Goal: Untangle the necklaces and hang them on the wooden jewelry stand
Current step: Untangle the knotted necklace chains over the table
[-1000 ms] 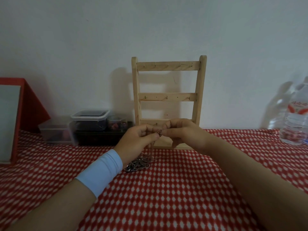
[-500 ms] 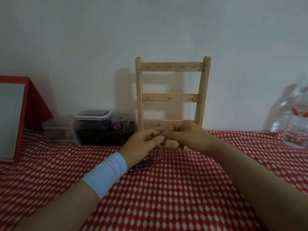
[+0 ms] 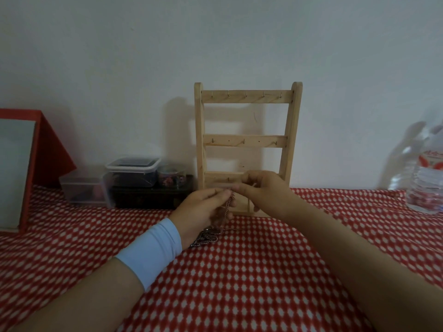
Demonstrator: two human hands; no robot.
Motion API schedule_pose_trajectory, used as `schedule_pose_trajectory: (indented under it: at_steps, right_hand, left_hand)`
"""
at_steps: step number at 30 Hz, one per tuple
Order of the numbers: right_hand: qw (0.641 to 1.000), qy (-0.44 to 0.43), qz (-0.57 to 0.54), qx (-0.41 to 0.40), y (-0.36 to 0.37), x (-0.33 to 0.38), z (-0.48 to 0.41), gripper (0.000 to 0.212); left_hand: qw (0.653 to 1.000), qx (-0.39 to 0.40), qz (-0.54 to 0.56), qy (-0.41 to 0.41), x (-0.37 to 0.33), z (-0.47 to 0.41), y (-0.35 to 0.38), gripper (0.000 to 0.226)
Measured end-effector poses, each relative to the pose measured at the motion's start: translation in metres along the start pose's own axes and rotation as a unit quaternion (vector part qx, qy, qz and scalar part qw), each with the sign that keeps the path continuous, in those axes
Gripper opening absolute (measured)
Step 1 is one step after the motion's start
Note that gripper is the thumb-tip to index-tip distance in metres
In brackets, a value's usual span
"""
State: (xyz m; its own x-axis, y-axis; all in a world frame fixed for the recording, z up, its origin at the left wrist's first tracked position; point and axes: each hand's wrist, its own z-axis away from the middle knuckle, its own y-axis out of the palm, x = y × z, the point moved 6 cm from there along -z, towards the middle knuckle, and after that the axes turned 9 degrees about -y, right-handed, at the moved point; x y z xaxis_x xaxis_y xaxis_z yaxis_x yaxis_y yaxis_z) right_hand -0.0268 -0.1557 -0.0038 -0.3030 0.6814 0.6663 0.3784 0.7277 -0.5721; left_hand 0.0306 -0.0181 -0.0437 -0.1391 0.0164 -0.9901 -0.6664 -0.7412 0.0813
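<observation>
Nearest us, the red-and-white tablecloth [image 3: 239, 283] spreads out, and a pale blue wristband [image 3: 153, 250] wraps our left wrist. Just past it the tangled necklaces [image 3: 206, 237] sit in a dark heap on the cloth, partly hidden beneath our left hand [image 3: 200, 212]. That hand pinches one thin chain [image 3: 229, 203], and our right hand [image 3: 263, 195] pinches the same chain right beside it, so the two grips almost touch while the strand drops to the heap. We judge the step to be teasing one necklace free. It should go best with small, slack pulls, feeding the loop out where it crosses the others and leaving the heap resting on the cloth, since a hard tug would likely tighten the knot. Directly behind our hands the wooden jewelry stand [image 3: 247, 142] stands by the wall [image 3: 215, 44], its hooks [image 3: 246, 94] bare as far as we can see; our right hand covers part of the lowest rung [image 3: 223, 179]. Left of it are stacked plastic containers [image 3: 133, 173] and a red box [image 3: 51, 149], and a water bottle [image 3: 425, 185] stands far right. None of these blocks the reach to the hooks.
</observation>
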Motion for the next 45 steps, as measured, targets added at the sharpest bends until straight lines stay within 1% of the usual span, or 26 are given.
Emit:
schedule_pose_trajectory:
  at_steps: [2,3,4,6,8,10,13,16,18,20,23,25,27,29,32,35,37,38,39,40,43,45]
  right_hand:
    - [0.999,-0.01,0.008,-0.047,-0.007,0.003,-0.001,0.012]
    - [0.998,-0.007,-0.003,-0.055,-0.009,0.003,-0.001,0.013]
    - [0.999,0.0,-0.021,-0.049,-0.01,0.005,0.0,0.015]
    - [0.999,0.007,-0.049,-0.013,-0.007,0.01,0.004,0.02]
    - [0.998,-0.003,-0.052,0.02,-0.001,0.014,0.007,0.017]
    - [0.998,-0.006,-0.055,0.02,0.002,0.013,0.006,0.016]
    - [0.997,0.026,-0.071,0.02,0.002,0.006,0.005,0.014]
    - [0.991,0.062,-0.107,0.055,0.006,0.0,0.005,0.02]
    - [0.986,0.074,-0.126,0.081,0.011,-0.001,0.006,0.023]
    - [0.984,0.078,-0.122,0.106,0.015,-0.003,0.007,0.028]
    - [0.984,0.057,-0.11,0.124,0.017,0.001,0.008,0.032]
    - [0.986,0.053,-0.106,0.121,0.016,0.001,0.007,0.029]
    - [0.989,0.046,-0.082,0.111,0.014,-0.003,0.005,0.023]
    - [0.991,0.036,-0.054,0.114,0.012,-0.005,0.003,0.018]
    - [0.992,0.032,-0.032,0.119,0.013,-0.004,0.004,0.022]
    - [0.988,0.032,0.026,0.15,0.019,-0.005,0.006,0.032]
    - [0.984,0.029,0.041,0.172,0.023,-0.005,0.008,0.037]
    - [0.983,0.029,0.042,0.174,0.024,-0.005,0.008,0.038]
    - [0.984,0.03,0.042,0.172,0.023,-0.005,0.008,0.038]
    - [0.984,0.032,0.043,0.169,0.021,-0.004,0.008,0.036]
    - [0.986,0.036,0.015,0.162,0.014,-0.003,0.008,0.022]
    - [0.988,0.033,-0.008,0.149,0.011,-0.002,0.008,0.018]
  left_hand:
    - [1.0,-0.021,0.021,0.002,0.002,0.0,-0.002,0.017]
    - [0.999,-0.027,0.036,0.001,0.003,0.0,-0.003,0.016]
    - [0.998,-0.032,0.045,0.003,0.003,0.0,-0.003,0.016]
    - [0.998,-0.05,0.031,0.011,0.0,0.001,-0.005,0.017]
    - [0.997,-0.065,-0.015,0.033,-0.003,0.003,-0.006,0.02]
    - [0.993,-0.075,-0.07,0.062,-0.007,0.005,-0.006,0.021]
    - [0.987,-0.085,-0.109,0.084,-0.009,0.005,-0.007,0.021]
    - [0.965,-0.112,-0.204,0.119,-0.012,0.004,-0.008,0.024]
    - [0.958,-0.122,-0.233,0.118,-0.012,0.004,-0.007,0.025]
    - [0.962,-0.126,-0.211,0.114,-0.011,0.004,-0.007,0.025]
    - [0.972,-0.12,-0.151,0.133,-0.015,0.004,-0.008,0.015]
    - [0.971,-0.108,-0.147,0.154,-0.019,0.006,-0.007,0.013]
    - [0.964,-0.107,-0.166,0.176,-0.023,0.007,-0.009,0.014]
    - [0.953,-0.109,-0.205,0.192,-0.025,0.008,-0.011,0.017]
    - [0.926,-0.122,-0.282,0.22,-0.027,0.008,-0.01,0.019]
    - [0.888,-0.153,-0.36,0.24,-0.028,0.01,-0.006,0.014]
    - [0.852,-0.165,-0.433,0.243,-0.028,0.01,-0.002,0.013]
    - [0.843,-0.166,-0.453,0.237,-0.026,0.009,-0.001,0.014]
    - [0.85,-0.162,-0.45,0.221,-0.023,0.007,-0.001,0.015]
    - [0.871,-0.152,-0.425,0.193,-0.021,0.004,-0.001,0.017]
    - [0.95,-0.1,-0.284,0.081,-0.009,-0.001,-0.003,0.024]
    - [0.977,-0.074,-0.194,0.04,-0.003,-0.002,-0.004,0.028]
